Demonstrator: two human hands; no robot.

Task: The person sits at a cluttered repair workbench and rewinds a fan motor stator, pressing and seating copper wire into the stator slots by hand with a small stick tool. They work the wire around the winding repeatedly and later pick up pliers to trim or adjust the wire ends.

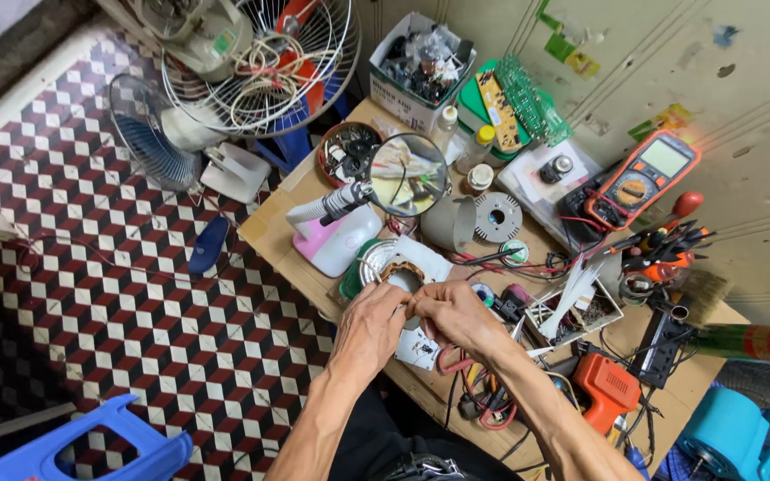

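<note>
My left hand [369, 327] and my right hand [456, 313] meet over the near part of a wooden workbench [271, 233]. Their fingertips pinch together on a small part or wire, too small to make out. Just beyond the fingers lies a fan motor stator [400, 270] with copper windings on a white housing. A small white circuit board [419, 349] lies under the hands. Red and black wires [483, 392] trail beneath my right wrist.
A magnifier on a stand [407, 174] rises behind the motor. An orange multimeter [648, 176], a tool holder [661, 249], a parts box [421, 67], an orange tool [606, 387] crowd the bench. Fan guards [269, 62], a blue stool [91, 445] stand on the checkered floor.
</note>
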